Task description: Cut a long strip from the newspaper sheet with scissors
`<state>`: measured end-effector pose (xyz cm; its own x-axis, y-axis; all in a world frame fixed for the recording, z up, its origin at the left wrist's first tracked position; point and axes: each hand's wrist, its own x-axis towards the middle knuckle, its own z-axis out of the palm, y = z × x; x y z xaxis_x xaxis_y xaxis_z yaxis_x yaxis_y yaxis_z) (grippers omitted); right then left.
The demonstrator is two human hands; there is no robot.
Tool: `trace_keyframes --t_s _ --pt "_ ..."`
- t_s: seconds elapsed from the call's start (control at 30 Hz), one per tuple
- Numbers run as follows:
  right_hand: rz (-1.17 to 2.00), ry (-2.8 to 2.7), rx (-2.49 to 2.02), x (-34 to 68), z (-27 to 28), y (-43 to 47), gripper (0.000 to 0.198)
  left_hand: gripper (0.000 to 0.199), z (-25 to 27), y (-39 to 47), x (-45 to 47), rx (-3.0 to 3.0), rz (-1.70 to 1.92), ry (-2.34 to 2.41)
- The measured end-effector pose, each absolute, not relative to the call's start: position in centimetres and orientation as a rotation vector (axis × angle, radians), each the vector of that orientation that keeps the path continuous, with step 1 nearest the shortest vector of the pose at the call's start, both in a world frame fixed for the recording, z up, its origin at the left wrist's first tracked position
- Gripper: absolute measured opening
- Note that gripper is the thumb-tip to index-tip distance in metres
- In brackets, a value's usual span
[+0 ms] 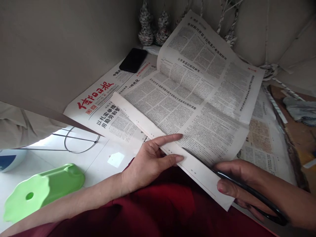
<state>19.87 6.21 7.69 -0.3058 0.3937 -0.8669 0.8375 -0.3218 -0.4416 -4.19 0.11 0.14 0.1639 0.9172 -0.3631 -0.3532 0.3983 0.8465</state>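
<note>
Head view: a left hand (153,159) pinches a newspaper sheet (197,115) by its folded edge (197,169) above the lap (148,210); the right hand (247,179) curls around black scissors (258,194) along the crease. Tautness likely keeps cuts straight.

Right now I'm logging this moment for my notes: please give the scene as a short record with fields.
Left hand: holding newspaper sheet at near edge
Right hand: holding black scissors at the sheet's white margin
Phone: lying on red-titled newspaper
Lower left: green plastic object on pale floor
Back: gourd-shaped woven pieces
</note>
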Motion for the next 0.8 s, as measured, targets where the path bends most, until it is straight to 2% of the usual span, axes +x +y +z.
trace_keyframes --t_s 0.17,0.43,0.6,0.8 --pt "-1.664 1.595 1.525 20.8 7.1 6.5 0.071 0.058 0.2 0.3 -5.2 0.705 1.113 1.138" --pt "-1.763 1.682 1.365 20.1 5.8 7.4 0.064 0.059 0.4 0.3 -5.1 0.751 1.031 1.125" --pt "-1.64 1.726 1.455 19.4 6.6 7.3 0.073 0.057 0.2 0.3 -5.1 0.75 1.041 1.09" --pt "-1.649 1.718 1.519 19.4 6.7 6.7 0.075 0.054 0.2 0.3 -5.0 0.748 1.053 1.077"
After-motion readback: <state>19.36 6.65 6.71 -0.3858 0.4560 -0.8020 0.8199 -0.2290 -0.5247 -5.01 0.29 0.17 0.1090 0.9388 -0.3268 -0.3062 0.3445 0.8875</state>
